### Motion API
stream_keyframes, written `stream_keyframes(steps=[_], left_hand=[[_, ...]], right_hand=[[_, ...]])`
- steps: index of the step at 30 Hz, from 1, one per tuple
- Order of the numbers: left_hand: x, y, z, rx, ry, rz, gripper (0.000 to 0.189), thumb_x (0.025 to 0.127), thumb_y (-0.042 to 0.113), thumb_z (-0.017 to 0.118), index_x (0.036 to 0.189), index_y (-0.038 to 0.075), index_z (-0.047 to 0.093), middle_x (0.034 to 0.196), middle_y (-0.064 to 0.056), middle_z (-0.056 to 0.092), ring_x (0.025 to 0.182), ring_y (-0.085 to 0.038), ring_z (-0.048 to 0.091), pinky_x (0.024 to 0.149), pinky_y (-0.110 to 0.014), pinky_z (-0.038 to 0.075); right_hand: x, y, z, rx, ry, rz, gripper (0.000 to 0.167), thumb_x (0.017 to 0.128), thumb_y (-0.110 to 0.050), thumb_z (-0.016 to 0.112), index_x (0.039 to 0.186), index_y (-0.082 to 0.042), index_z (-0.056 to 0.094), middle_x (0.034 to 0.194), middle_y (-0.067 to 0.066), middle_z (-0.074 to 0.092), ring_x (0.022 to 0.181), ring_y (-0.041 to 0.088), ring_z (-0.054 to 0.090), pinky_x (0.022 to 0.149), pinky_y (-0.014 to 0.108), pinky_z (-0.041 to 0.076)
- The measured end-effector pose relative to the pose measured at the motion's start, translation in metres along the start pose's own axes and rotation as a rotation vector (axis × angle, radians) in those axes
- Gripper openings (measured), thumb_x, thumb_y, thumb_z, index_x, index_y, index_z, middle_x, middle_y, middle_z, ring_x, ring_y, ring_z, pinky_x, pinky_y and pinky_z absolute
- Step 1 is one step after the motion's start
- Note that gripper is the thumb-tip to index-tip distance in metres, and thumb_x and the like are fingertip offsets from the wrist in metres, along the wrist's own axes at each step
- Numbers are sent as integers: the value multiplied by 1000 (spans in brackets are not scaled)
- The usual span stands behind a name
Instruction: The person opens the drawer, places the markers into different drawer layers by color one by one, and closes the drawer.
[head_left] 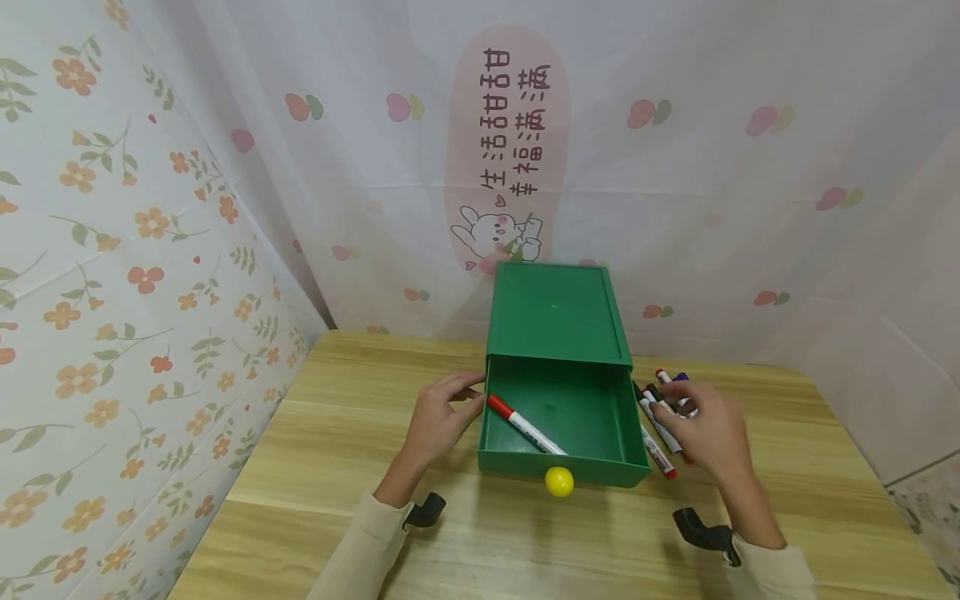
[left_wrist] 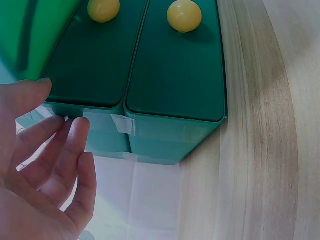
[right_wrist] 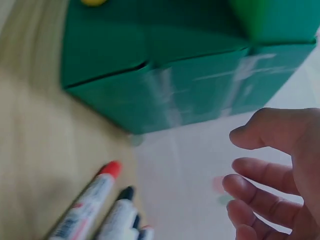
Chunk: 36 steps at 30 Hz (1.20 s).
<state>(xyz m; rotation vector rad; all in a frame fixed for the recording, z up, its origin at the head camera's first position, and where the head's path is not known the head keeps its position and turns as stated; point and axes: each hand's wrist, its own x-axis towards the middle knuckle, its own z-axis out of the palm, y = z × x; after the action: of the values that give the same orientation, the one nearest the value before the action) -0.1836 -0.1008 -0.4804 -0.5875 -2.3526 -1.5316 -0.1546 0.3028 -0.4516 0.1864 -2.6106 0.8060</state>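
Note:
A green drawer cabinet [head_left: 555, 312] stands on the table with its top drawer [head_left: 566, 469] pulled out. In the drawer lies a red-capped white marker [head_left: 534, 433], slanting across its left half. My left hand [head_left: 442, 417] is at the cabinet's left side, thumb and fingertips by its front corner [left_wrist: 50, 100]; firm contact is unclear. To the right of the drawer, my right hand [head_left: 705, 421] hovers over a group of markers [head_left: 658, 457] with fingers loosely bent and nothing between them. Part of the group is hidden under that hand.
A yellow round knob [head_left: 558, 481] sticks out from the drawer front. Two lower drawers with yellow knobs [left_wrist: 184, 16] are closed. Patterned curtain cloth [head_left: 360, 167] hangs behind and along the left. The wooden table [head_left: 337, 417] extends around the cabinet.

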Motion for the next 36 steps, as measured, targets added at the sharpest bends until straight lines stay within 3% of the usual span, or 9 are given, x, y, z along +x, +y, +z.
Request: stream_keyframes(steps=[8,13,17,22,26,36], left_hand=[[0,2,-1,5,-6,-11,32,101,1,77,133,0,77,131,-15,76,101,-23,80,92,-49,65],[0,2,0,4,-2,6,31,101,0,76,133,-1,78,130,-14,77,100,-23,80,91,-48,65],[0,3,0,-7,-1,17,31,101,-1,76,132,-1,77,129,-14,77,100,-25,80,90,-50,66],[1,2,0,-24,-2,3,32,101,-1,76,133,-2,77,130,-15,77,101,-26,80,91,-55,65],[0,2,0,-11,-3,5,31,102,-1,75,133,-2,77,131,-15,77,101,-25,80,91,-52,65],[-1,0,0,-5,0,-2,32,101,-1,76,132,-1,78,129,-13,77,100,-25,80,91,-50,65]], right_hand=[[-12,21,22,-27,-156,106,30,97,-20,84,115,4,79,102,17,77,82,29,71,61,37,53],[-19,32,33,-70,-206,144,31,96,-21,84,114,3,81,105,19,78,86,31,71,65,44,57],[-22,37,38,-105,-214,147,29,93,-22,86,109,2,83,97,14,78,85,31,70,70,51,59],[-24,40,39,-106,-248,159,24,93,-20,86,105,1,82,87,7,74,74,23,63,60,39,52],[-26,40,40,-109,-252,158,23,93,-21,86,103,0,83,85,5,73,73,22,62,58,36,48],[-28,42,47,-147,-228,140,24,92,-23,87,100,0,83,87,9,76,76,25,68,60,45,56]])
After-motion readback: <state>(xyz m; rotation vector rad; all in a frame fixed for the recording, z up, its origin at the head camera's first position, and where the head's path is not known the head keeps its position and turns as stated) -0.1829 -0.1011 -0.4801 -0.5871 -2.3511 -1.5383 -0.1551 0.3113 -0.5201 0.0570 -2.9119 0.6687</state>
